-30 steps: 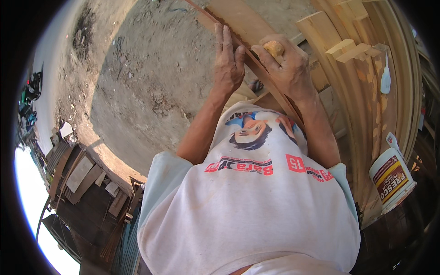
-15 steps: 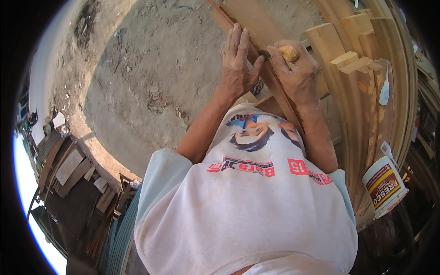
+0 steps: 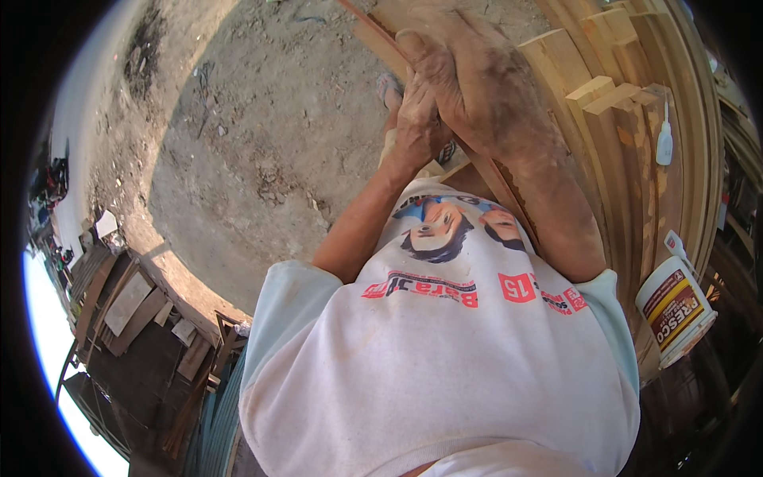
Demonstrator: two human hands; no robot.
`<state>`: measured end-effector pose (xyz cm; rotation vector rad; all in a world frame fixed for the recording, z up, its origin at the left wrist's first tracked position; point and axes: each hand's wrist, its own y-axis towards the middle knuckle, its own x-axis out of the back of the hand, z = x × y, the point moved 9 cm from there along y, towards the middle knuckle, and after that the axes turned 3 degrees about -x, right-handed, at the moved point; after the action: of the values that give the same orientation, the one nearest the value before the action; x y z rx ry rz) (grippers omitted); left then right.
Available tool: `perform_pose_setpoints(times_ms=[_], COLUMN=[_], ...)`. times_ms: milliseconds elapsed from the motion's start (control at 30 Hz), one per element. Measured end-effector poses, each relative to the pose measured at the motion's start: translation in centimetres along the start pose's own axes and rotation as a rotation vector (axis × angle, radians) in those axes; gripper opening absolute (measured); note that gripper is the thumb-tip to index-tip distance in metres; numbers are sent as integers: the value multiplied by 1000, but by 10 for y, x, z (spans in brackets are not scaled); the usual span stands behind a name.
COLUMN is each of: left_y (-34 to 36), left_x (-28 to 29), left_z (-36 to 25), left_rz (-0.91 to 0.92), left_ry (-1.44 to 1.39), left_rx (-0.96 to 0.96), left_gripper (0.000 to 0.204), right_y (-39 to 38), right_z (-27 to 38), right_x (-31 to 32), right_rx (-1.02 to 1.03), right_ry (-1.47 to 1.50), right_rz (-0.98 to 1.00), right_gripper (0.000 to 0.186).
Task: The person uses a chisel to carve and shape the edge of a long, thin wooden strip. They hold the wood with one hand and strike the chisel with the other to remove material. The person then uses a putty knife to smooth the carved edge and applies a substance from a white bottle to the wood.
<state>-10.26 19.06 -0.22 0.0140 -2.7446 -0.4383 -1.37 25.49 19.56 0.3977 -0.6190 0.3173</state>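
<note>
A long wooden board with a reddish edge [image 3: 505,191] runs diagonally from the top toward my shirt. My left hand [image 3: 417,119] is on this board, its fingers bent against it and partly overlapped by the other hand. Smeared by motion, my right hand [image 3: 481,91] is high on the board just over the left one, fingers curled; whatever is inside its grip is hidden.
Stacked wooden planks [image 3: 548,63] fill the right, with a white dropper bottle [image 3: 664,143] on them and a labelled white bucket [image 3: 675,310] below. Grey dirt ground [image 3: 230,159] lies left, with scrap boards [image 3: 131,306] lower left and parked motorbikes [image 3: 52,191] at the far edge.
My right hand has swept up and left along the board, over my left hand. The yellow lump it gripped earlier is now out of sight.
</note>
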Motion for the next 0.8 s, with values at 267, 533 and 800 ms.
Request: perform_pose_setpoints(times_ms=[267,533,800], left_y=[4,3,12], left_x=[0,14,42], left_z=[0,-2,39], left_rz=[-3,-27,-114], left_ry=[104,183,279], left_rx=[-228,-185,228], left_gripper=[45,73,78], right_y=[-24,-70,-72], right_z=[-43,-60,-70], right_x=[-43,-43,-46], right_rx=[-62,-86,-158], right_ry=[76,-6,4], right_rz=[-45,-28,4], right_gripper=[42,29,30])
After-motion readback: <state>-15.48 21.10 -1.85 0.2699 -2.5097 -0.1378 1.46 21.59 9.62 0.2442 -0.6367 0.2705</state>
